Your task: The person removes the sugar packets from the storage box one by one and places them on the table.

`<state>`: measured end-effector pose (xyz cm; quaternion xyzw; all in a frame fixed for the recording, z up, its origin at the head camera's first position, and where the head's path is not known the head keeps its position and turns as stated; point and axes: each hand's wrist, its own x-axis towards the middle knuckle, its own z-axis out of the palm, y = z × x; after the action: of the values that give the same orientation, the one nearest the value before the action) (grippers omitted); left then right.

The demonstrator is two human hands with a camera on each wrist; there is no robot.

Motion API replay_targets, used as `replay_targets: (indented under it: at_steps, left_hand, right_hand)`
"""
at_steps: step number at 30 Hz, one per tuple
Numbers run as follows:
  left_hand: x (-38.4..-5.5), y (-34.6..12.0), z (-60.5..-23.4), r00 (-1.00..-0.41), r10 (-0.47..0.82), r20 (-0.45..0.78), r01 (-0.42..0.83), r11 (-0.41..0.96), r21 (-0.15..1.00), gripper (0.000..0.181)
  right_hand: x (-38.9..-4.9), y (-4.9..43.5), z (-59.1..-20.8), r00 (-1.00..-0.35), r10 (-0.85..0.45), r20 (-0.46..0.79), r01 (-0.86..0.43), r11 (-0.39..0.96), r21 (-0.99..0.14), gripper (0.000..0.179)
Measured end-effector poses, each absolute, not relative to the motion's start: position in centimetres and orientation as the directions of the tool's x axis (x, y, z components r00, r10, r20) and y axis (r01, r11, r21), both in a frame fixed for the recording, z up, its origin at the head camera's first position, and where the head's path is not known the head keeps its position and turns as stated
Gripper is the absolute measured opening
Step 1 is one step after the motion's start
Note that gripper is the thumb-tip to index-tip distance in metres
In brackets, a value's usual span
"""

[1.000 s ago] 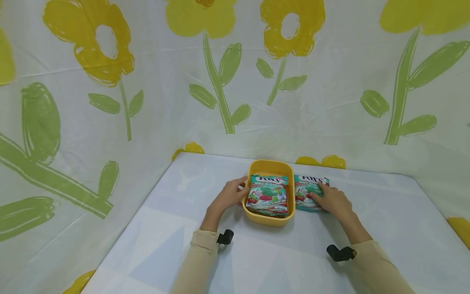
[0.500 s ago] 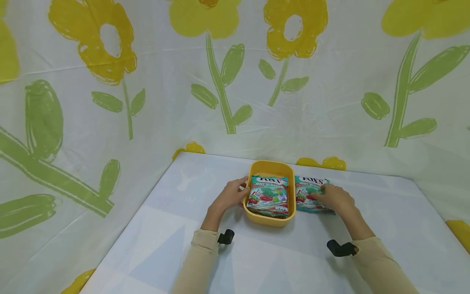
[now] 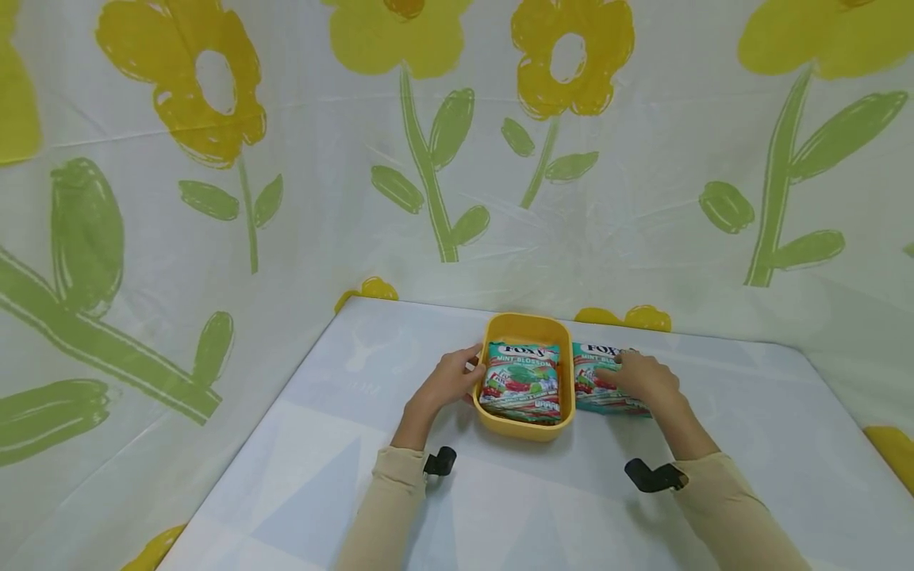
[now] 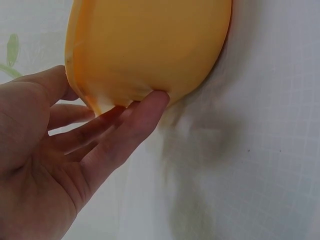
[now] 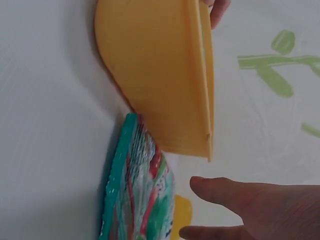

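Observation:
A yellow plastic box (image 3: 524, 431) stands on the table with a green "Fox's Mint Blossom" candy bag (image 3: 520, 381) lying in it. My left hand (image 3: 446, 379) grips the box's left side; in the left wrist view its thumb is at the rim and its fingers lie against the outer wall (image 4: 150, 45). A second matching candy bag (image 3: 589, 382) lies flat on the table against the box's right side. Over that bag's right half hovers my right hand (image 3: 648, 381). Its thumb and fingers are spread, apart from the bag (image 5: 145, 190) in the right wrist view.
The pale table (image 3: 514, 507) has faint blue triangles printed on it. Behind and to the left hangs a white sheet (image 3: 307, 159) with yellow flowers. Black wrist mounts (image 3: 439, 461) stick out at both sleeves.
My right hand has come up off the right candy bag and shifted slightly, so more of the bag's lower right corner shows. The left hand and the box have stayed put.

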<state>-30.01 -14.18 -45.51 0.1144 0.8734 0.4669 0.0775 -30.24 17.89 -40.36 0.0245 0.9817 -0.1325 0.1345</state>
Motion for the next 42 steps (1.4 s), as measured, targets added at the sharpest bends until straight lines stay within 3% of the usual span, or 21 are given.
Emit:
replay_targets:
  at_steps: [28,42]
  left_hand:
    - [-30.1,-14.4,-45.7,-0.963,0.268,-0.026,0.131,0.553,0.823,0.056]
    - [-30.0,-14.2,-45.7,-0.959,0.285,-0.014,0.145,0.528,0.837,0.057]
  right_hand:
    - [-30.3,10.6,-38.7,-0.986,-0.051,-0.156,0.001,0.948,-0.318,0.073]
    - [-29.9,6.8,-40.1,-0.998,-0.066,0.005,-0.064,0.942,-0.329,0.074]
